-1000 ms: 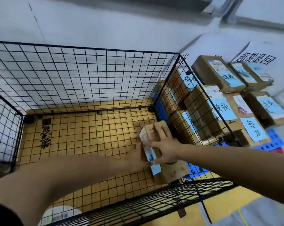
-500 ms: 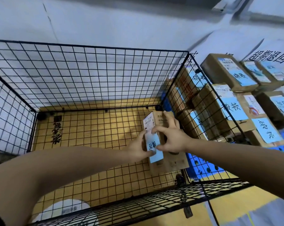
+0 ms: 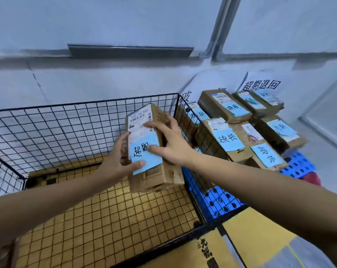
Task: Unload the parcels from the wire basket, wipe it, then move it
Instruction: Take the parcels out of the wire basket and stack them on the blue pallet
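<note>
A brown cardboard parcel (image 3: 157,176) with a white shipping label and a blue handwritten note is held up inside the black wire basket (image 3: 71,120), near its right wall and above its floor. My left hand (image 3: 119,161) grips the parcel's left side with the thumb across the blue note. My right hand (image 3: 169,142) holds its top and right side, fingers spread over the label. The rest of the basket's mesh floor holds no other parcel in view.
Right of the basket, several labelled cardboard parcels (image 3: 227,140) are stacked on a blue perforated pallet (image 3: 297,165) against the white wall. A paper sign (image 3: 260,85) with black characters hangs above them. Yellow flooring (image 3: 247,236) lies under and in front of the basket.
Both hands have raised the parcel from the basket floor up toward the top of the right wall. The view has tilted up and to the right.
</note>
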